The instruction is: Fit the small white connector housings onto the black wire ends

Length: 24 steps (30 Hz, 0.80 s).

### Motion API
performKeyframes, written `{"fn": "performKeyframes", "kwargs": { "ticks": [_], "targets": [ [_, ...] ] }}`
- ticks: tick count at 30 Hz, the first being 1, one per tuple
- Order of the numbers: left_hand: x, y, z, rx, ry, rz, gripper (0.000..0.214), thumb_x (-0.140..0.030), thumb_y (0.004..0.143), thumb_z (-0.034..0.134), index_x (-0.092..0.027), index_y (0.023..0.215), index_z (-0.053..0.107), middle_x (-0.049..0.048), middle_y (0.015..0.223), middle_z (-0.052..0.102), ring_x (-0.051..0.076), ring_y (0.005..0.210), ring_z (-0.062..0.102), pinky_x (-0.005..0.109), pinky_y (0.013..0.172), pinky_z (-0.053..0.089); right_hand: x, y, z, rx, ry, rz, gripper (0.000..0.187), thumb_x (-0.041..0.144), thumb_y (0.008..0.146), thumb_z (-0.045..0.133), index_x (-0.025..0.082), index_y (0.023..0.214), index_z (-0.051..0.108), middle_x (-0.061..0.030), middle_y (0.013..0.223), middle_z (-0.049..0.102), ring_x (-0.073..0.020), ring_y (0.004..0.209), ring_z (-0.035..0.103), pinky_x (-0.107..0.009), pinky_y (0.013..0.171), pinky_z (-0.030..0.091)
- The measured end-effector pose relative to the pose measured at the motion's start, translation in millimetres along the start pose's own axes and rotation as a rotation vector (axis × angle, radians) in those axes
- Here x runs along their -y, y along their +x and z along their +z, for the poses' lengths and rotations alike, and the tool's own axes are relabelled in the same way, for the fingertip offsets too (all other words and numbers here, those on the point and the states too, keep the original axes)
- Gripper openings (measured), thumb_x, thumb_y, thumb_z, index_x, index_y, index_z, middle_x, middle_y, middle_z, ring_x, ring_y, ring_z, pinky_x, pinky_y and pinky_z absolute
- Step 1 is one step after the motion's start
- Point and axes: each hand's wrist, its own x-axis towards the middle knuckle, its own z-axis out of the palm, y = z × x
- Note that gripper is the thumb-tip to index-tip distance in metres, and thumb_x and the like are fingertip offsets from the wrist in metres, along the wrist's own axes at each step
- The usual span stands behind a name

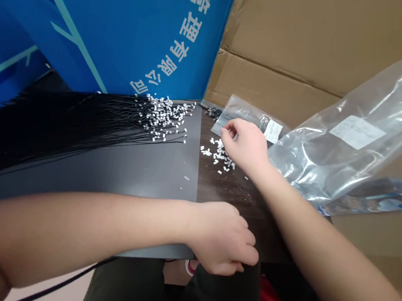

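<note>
Right hand (pixel 246 145) is over a loose pile of white connectors (pixel 219 154) on the table (pixel 231 189). Fingers (pixel 226 132) are curled and pinched down at the pile's far edge, just beside a small labelled plastic bag (pixel 244 117). Can't tell if they have a piece; the hand blocks the tips. Left hand (pixel 219 237) is at the table's near edge, fingers (pixel 250 252) loosely curled and hanging over it, nothing visible in them. Left of the pile, a bundle of black wires (pixel 78 129) fans out across a grey sheet (pixel 157 174), white-tipped ends (pixel 164 118) bunched against a blue printed panel (pixel 107 19). Large clear bag (pixel 350 140) lies to the right, against a cardboard box (pixel 312 37).
</note>
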Motion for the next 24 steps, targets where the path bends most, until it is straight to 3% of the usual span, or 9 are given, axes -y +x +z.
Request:
{"fn": "performKeyframes", "kwargs": {
  "ticks": [4,7,10,13,16,24],
  "targets": [
    [-1.0,3.7,-1.2,0.022,0.010,-0.006,0.020,-0.038,0.104,0.065,-0.026,0.093,0.076,0.0022,0.104,0.084,0.023,0.084,0.075,0.045,0.067,0.053,11.7,53.2,13.8,0.082,-0.246,-0.134,0.012,0.030,0.098,0.067,0.019,0.093,0.069,-0.0160,0.093,0.074,-0.0363,0.097,0.067,-0.050,0.089,0.048],
    [-2.3,3.4,0.3,0.043,0.043,-0.017,0.024,-0.040,0.107,0.063,-0.026,0.093,0.077,0.0009,0.104,0.084,0.024,0.088,0.077,0.046,0.071,0.057,13.9,98.4,35.0,0.156,-0.401,-0.107,0.011,0.023,0.093,0.075,0.014,0.097,0.073,-0.0217,0.096,0.075,-0.0420,0.105,0.070,-0.054,0.094,0.047],
    [-2.3,2.0,1.4,0.014,0.054,-0.019,0.023,-0.041,0.106,0.064,-0.026,0.095,0.078,0.0007,0.106,0.085,0.024,0.092,0.078,0.046,0.076,0.059,13.9,122.6,55.2,0.291,-0.550,-0.014,0.011,0.019,0.082,0.086,0.014,0.086,0.077,-0.0230,0.095,0.077,-0.0449,0.109,0.073,-0.053,0.093,0.048],
    [-1.7,1.8,1.8,0.000,0.030,-0.010,0.017,-0.039,0.102,0.068,-0.027,0.094,0.078,-0.0004,0.107,0.085,0.024,0.093,0.078,0.045,0.077,0.060,12.1,122.3,67.9,0.296,-0.599,0.013,0.004,0.013,0.081,0.085,0.013,0.085,0.083,-0.0250,0.098,0.080,-0.0468,0.110,0.076,-0.054,0.091,0.052],
    [-1.3,2.7,3.0,0.004,0.014,-0.014,0.016,-0.039,0.099,0.070,-0.028,0.094,0.079,-0.0014,0.107,0.085,0.025,0.093,0.078,0.046,0.076,0.061,9.1,113.2,72.8,0.282,-0.609,0.021,0.014,0.005,0.083,0.079,0.012,0.092,0.086,-0.0260,0.101,0.083,-0.0463,0.109,0.079,-0.052,0.088,0.056],
    [-0.8,2.2,6.3,-0.055,0.022,-0.038,0.014,-0.039,0.101,0.071,-0.028,0.094,0.079,-0.0008,0.101,0.085,0.024,0.088,0.078,0.043,0.071,0.056,6.5,100.4,63.1,0.235,-0.546,0.035,0.026,0.003,0.090,0.072,0.011,0.112,0.083,-0.0264,0.114,0.082,-0.0424,0.109,0.079,-0.046,0.086,0.057]
  ]
}}
